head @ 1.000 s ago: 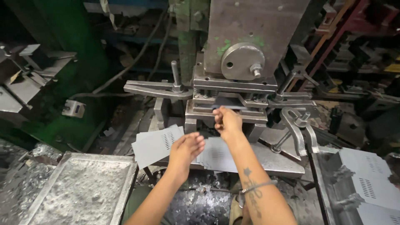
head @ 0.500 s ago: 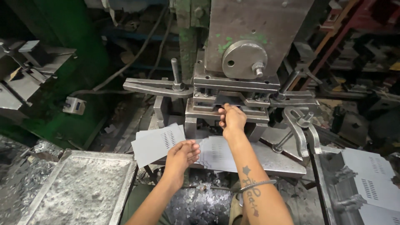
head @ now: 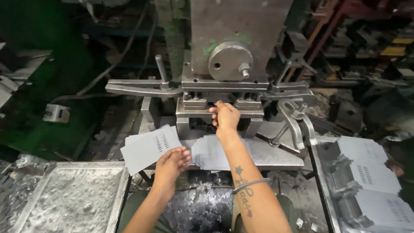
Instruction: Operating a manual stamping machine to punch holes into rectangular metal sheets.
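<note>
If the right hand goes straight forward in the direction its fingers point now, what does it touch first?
The right hand points up into the slot of the press die. Its fingertips are already at the opening, so it would probably meet the metal tooling inside first; depth there is too dark to judge.

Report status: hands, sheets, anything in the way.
Right hand reaching into the press die, grip hidden. Left hand resting on the slotted metal sheet. Sheet stack under the right wrist; nothing blocking.
</note>
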